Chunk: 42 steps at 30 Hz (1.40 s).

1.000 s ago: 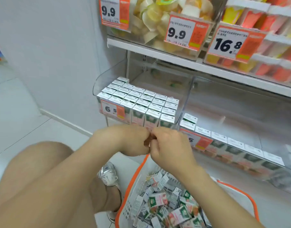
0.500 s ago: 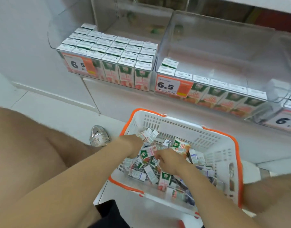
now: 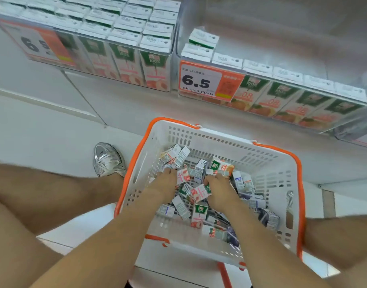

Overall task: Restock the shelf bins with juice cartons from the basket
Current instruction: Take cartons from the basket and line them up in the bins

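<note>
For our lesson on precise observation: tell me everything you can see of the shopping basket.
The basket is white plastic with slotted walls, hand-hole cut-outs and orange handles folded down along its rim. It stands upright on a pale surface below the shelf bins, between the person's legs. A loose jumble of small juice cartons covers its bottom. The left hand and right hand both reach in among the cartons.

A shop: price tags (image 3: 207,82) on stocked shelf bins (image 3: 174,59).

Cartons (image 3: 199,213) in basket (image 3: 220,140), basket before shelf bins (image 3: 282,38), shoe (image 3: 107,159) left
</note>
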{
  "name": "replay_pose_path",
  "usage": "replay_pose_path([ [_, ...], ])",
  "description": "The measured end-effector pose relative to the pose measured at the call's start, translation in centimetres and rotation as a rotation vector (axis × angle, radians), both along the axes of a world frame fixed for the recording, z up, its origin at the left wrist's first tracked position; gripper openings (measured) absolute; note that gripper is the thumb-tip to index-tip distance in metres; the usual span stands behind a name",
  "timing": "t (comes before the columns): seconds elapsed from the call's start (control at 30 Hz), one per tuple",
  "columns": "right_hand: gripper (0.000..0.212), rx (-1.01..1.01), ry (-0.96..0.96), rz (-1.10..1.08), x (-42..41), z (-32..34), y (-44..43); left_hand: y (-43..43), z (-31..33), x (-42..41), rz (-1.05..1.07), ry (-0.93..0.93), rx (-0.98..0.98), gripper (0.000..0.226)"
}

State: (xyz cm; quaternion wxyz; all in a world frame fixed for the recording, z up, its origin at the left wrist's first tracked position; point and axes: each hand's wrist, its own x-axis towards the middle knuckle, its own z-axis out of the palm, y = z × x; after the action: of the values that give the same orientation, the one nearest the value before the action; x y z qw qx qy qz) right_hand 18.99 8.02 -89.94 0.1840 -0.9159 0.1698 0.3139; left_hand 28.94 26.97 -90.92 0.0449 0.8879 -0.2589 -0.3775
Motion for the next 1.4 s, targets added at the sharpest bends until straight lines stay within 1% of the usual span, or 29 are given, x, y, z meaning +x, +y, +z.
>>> replay_pose_path([
  [0.1,0.067,-0.056,-0.043,0.047,-0.2,-0.1,0.0,-0.7,-1.1,-0.7,0.029,-0.078,-0.014,0.050],
  [0.17,0.071,-0.093,-0.075,0.079,-0.2,0.0,-0.1,-1.0,-1.7,-1.0,0.018,-0.139,-0.017,0.051],
  [0.2,0.071,-0.094,-0.073,0.088,-0.2,0.0,-0.1,-1.1,-2.1,-1.2,0.024,-0.141,-0.021,0.054],
  [0.27,0.072,-0.057,-0.059,0.062,-0.4,-0.2,-0.1,-1.2,-2.6,-1.4,0.045,-0.081,-0.031,0.057],
  [0.37,0.063,-0.005,-0.060,-0.004,-0.5,0.0,0.1,-1.1,-3.1,-1.9,0.026,-0.053,-0.009,0.055],
  [0.47,0.054,0.072,-0.034,-0.023,-0.4,0.6,0.3,-1.2,-3.2,-2.2,0.001,-0.056,-0.012,0.044],
  [0.5,0.052,0.102,-0.019,-0.036,-0.3,0.9,0.3,-1.2,-3.1,-2.2,-0.004,-0.069,-0.014,0.043],
  [0.57,0.048,0.159,-0.017,-0.062,-0.2,1.4,0.0,-1.0,-2.4,-2.0,0.036,-0.071,-0.054,0.048],
  [0.63,0.044,0.230,-0.071,-0.097,0.1,1.9,-0.6,-0.7,-1.3,-1.4,0.119,-0.027,-0.134,0.052],
  [0.73,0.050,0.331,-0.149,-0.180,1.1,3.8,-1.2,-0.1,1.9,0.3,0.202,0.104,-0.265,0.054],
  [0.8,0.052,0.386,-0.192,-0.271,2.0,5.7,-1.2,0.6,4.8,1.9,0.220,0.192,-0.330,0.047],
  [0.83,0.047,0.399,-0.230,-0.290,2.4,6.7,-1.2,1.0,6.5,2.7,0.225,0.222,-0.351,0.045],
  [0.93,0.024,0.428,-0.377,-0.265,3.4,10.1,-0.6,2.0,12.0,5.0,0.207,0.300,-0.391,0.039],
  [1.0,0.025,0.495,-0.453,-0.266,3.7,12.9,0.5,2.2,15.9,6.0,0.133,0.322,-0.428,0.033],
  [1.1,0.031,0.606,-0.576,-0.327,3.8,16.8,2.2,2.6,21.3,6.8,0.044,0.286,-0.476,0.029],
  [1.2,0.033,0.654,-0.702,-0.356,3.9,20.1,4.0,3.9,25.0,7.7,0.009,0.187,-0.532,0.023],
  [1.3,0.030,0.642,-0.797,-0.316,4.1,23.1,5.8,5.1,28.1,8.7,-0.006,0.070,-0.566,0.022],
  [1.4,0.023,0.614,-0.889,-0.219,4.9,26.1,7.5,6.7,31.3,10.1,-0.045,0.020,-0.615,0.019],
])
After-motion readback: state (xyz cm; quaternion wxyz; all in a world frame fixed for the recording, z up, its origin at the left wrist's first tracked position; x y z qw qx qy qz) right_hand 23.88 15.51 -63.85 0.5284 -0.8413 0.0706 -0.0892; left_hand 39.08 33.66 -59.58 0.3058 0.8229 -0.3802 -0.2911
